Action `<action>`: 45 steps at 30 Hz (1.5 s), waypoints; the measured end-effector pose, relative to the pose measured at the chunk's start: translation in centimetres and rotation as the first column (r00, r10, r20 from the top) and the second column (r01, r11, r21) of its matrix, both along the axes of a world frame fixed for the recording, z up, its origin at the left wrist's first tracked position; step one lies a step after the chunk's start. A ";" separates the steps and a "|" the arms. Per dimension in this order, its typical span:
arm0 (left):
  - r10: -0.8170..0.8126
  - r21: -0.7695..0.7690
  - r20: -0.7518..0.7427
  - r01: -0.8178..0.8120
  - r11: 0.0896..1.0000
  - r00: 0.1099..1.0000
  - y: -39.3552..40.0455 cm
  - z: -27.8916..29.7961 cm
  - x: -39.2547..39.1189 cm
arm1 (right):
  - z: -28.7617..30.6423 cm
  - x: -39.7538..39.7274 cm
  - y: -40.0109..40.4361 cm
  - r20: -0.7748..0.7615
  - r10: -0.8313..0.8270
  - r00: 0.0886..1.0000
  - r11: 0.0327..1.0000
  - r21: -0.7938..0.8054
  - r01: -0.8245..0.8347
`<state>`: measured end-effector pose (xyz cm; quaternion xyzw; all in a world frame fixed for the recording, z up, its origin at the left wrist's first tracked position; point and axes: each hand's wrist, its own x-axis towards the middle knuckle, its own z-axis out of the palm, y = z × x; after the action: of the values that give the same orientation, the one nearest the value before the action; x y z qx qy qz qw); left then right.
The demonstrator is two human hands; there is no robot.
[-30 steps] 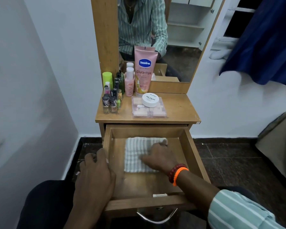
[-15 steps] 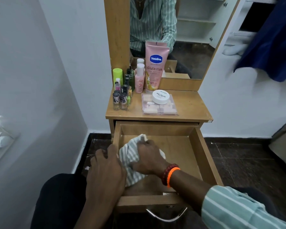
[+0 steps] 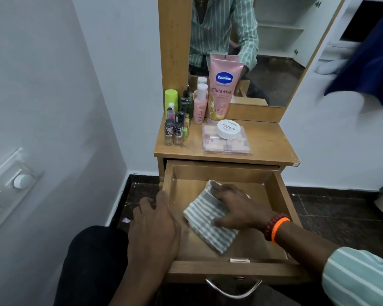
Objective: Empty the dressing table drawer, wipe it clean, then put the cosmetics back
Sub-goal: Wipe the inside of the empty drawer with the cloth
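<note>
Since the earlier frame the striped cloth point(image 3: 210, 219) has moved from the back of the drawer point(image 3: 281, 195) toward the front left part, and it is now turned at an angle and more folded. The right hand point(image 3: 237, 208) came with it, and the left hand point(image 3: 155, 228) went a little lower along the left wall of the drawer.

What could go wrong: the drawer is pulled far out, and the right hand presses down on its floor. If the left hand stops steadying the wall, I think the drawer may tip or slide on its runners. The corners near the front panel are also easy to miss, because the cloth is bunched and covers only a small area. The nail polish bottles point(image 3: 174, 133) stand close together near the left edge of the table top point(image 3: 272, 149), above the open drawer, so a strong shake of the table could knock one over.

The right hand is spread flat and open, fingers apart, palm pushing the cloth onto the wood; it presses the cloth, it does not grip it. The left hand is half open and rests over the left wall of the drawer, holding nothing else. The cosmetics, such as the Vaseline tube point(image 3: 221, 89) and the white jar point(image 3: 228, 129), wait on the table top; the drawer has only the cloth inside.
</note>
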<state>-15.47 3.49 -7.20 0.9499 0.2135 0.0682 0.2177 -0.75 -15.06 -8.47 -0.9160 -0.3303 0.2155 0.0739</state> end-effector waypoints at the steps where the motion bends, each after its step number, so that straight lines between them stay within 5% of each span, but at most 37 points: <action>1: -0.001 -0.004 0.001 0.001 1.000 1.000 0.0 0.0 0.0 | 0.0 0.1 0.7 -0.021 0.002 1.000 1.000 0.003 -0.002; 9: -0.017 -0.075 0.047 0.021 0.997 0.999 0.3 0.1 -0.2 | 0.6 -0.2 7.9 -0.108 0.110 0.988 0.992 0.077 -0.102; 25: -0.030 -0.124 0.076 0.039 0.991 0.997 0.1 0.5 -0.4 | 0.6 -0.7 5.5 -0.129 0.271 0.954 0.958 0.130 -0.255; 30: -0.034 -0.124 0.088 0.045 0.991 0.996 0.1 0.6 -0.5 | 0.5 1.3 6.9 -0.052 0.160 0.986 0.985 0.070 -0.157; 34: -0.015 -0.134 0.081 0.026 0.991 0.997 0.0 0.6 -0.4 | -0.7 0.2 8.5 0.180 -0.074 0.981 0.950 0.312 0.015; 39: 0.003 -0.155 0.082 0.009 0.988 0.997 0.2 0.3 -0.2 | -1.8 -0.4 10.5 -0.056 -0.281 0.958 0.848 0.453 0.275; 45: 0.019 -0.180 0.071 -0.006 0.984 0.997 0.3 0.2 0.0 | -1.7 -0.7 10.9 -0.108 -0.267 0.958 0.779 0.560 0.281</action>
<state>-15.47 3.78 -7.05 0.9219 0.2168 0.0845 0.3097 -1.48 -4.20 -10.19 -0.8874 -0.2421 0.1041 0.3782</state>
